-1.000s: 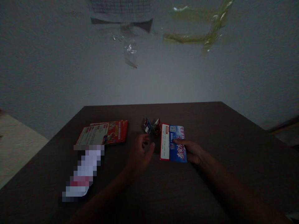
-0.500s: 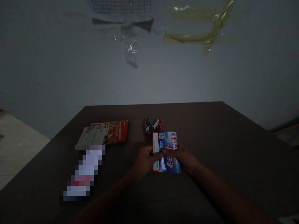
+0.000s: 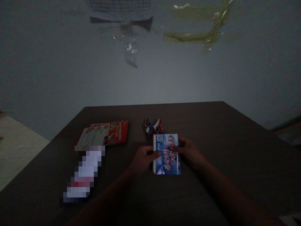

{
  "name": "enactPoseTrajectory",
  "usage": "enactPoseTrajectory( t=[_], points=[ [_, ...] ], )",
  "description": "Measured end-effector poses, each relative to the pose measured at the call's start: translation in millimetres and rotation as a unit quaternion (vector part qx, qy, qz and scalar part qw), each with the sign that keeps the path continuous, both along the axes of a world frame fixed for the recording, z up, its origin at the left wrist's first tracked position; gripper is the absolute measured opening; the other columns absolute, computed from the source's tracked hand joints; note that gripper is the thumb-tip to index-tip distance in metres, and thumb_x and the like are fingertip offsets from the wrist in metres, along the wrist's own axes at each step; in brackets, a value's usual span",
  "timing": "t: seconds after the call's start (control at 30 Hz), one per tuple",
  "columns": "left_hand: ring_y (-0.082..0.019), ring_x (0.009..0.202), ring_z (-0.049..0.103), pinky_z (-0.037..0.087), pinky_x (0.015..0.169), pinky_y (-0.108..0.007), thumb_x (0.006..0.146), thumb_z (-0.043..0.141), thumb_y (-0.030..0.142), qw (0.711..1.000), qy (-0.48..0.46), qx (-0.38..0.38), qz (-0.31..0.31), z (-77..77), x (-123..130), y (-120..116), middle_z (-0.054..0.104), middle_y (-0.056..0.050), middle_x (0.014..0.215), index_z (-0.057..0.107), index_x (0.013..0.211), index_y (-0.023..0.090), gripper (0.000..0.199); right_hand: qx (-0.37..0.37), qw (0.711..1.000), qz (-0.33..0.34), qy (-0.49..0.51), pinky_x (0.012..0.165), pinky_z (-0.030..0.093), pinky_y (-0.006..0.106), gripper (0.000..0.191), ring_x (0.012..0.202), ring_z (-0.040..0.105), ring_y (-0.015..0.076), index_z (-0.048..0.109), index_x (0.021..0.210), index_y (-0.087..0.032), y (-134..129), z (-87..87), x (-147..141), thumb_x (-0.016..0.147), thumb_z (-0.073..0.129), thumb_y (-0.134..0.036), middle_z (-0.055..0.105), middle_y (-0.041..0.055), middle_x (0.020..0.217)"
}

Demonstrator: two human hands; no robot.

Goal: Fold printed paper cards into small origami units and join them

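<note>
A folded paper leaflet (image 3: 166, 164), blue with red-and-white lettering, a QR code at its upper left and a red-and-white left edge, is held between both hands above the table. My left hand (image 3: 143, 158) is closed on its left edge, thumb lying over the front. On the opposite side my right hand (image 3: 189, 152) grips the right edge, its thumb across the printed face. The fingers behind the paper are hidden. Just beyond the leaflet's top edge stand two small folded paper pieces, one blue and white (image 3: 148, 126), the other red and white (image 3: 158, 125).
A stack of red-and-white leaflets (image 3: 116, 133) lies at the left of the dark table (image 3: 211, 125). Nearer me is a pixelated, pale long object (image 3: 82, 175). Behind the table rises a grey wall (image 3: 155, 75) bearing tape strips.
My right thumb has slid right and slightly up, away from the left thumb, and the right hand has shifted outward. More of the leaflet's lettering shows between the thumbs.
</note>
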State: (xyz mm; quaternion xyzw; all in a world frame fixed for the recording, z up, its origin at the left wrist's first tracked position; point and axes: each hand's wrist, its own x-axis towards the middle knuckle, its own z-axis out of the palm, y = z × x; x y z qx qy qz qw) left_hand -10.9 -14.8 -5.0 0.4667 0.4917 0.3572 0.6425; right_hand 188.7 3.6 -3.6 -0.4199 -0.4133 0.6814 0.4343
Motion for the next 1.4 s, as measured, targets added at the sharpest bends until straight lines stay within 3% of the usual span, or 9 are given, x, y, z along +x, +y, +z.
enactPoseTrajectory(
  t=[0.13,0.33,0.5,0.83,1.17,1.4],
  points=[
    [-0.019,0.072,0.065,0.05,0.068,-0.03,0.068,0.07,0.037,0.996,0.073,0.042,0.016,-2.1,-4.1,4.0,0.072,-0.006,0.08,0.07,0.08,0.013,0.027,0.008,1.0,-0.013,-0.017,0.073,0.052,0.036,0.04,0.073,0.066,0.0192,0.065,0.093,-0.015,0.4,0.5,-1.8,0.057,0.082,-0.021,0.071,0.0063,0.087],
    [-0.019,0.069,0.064,0.048,0.066,-0.03,0.07,0.067,0.041,0.995,0.095,0.035,-0.008,-7.0,-8.2,7.5,0.071,-0.007,0.078,0.069,0.079,0.012,0.03,0.006,1.0,-0.017,-0.024,0.071,0.052,0.034,0.039,0.071,0.066,0.0182,0.066,0.09,-0.015,1.8,-1.4,-0.1,0.055,0.083,-0.021,0.072,0.006,0.086],
    [-0.018,0.067,0.064,0.048,0.065,-0.029,0.068,0.068,0.04,0.997,0.076,0.023,-0.004,-8.5,-9.9,8.5,0.07,-0.005,0.075,0.069,0.078,0.013,0.029,0.005,1.0,-0.005,-0.014,0.074,0.052,0.036,0.037,0.074,0.066,0.0197,0.067,0.089,-0.016,1.9,-0.1,1.1,0.056,0.082,-0.022,0.072,0.0071,0.087],
    [-0.014,0.062,0.06,0.047,0.063,-0.026,0.068,0.071,0.036,1.0,0.028,-0.002,-0.002,3.8,-7.2,4.5,0.07,-0.004,0.072,0.069,0.074,0.013,0.024,0.01,1.0,-0.013,-0.018,0.076,0.052,0.037,0.04,0.075,0.066,0.0206,0.066,0.091,-0.016,1.0,0.7,0.3,0.055,0.083,-0.024,0.072,0.0064,0.086],
    [-0.016,0.063,0.062,0.049,0.066,-0.031,0.065,0.074,0.039,1.0,0.001,-0.014,-0.015,-5.3,-11.2,8.8,0.069,-0.007,0.073,0.069,0.078,0.01,0.031,0.012,1.0,-0.024,-0.016,0.072,0.051,0.034,0.042,0.072,0.066,0.0184,0.066,0.089,-0.015,1.2,-1.1,0.3,0.053,0.084,-0.024,0.072,0.0057,0.084],
    [-0.016,0.064,0.062,0.049,0.067,-0.03,0.065,0.074,0.04,1.0,0.008,-0.02,-0.014,-3.7,-11.9,8.3,0.069,-0.005,0.072,0.068,0.076,0.011,0.031,0.002,0.999,-0.027,-0.018,0.073,0.052,0.036,0.043,0.071,0.067,0.0192,0.067,0.089,-0.017,0.5,1.1,0.1,0.051,0.085,-0.024,0.073,0.0047,0.084]
  ],
)
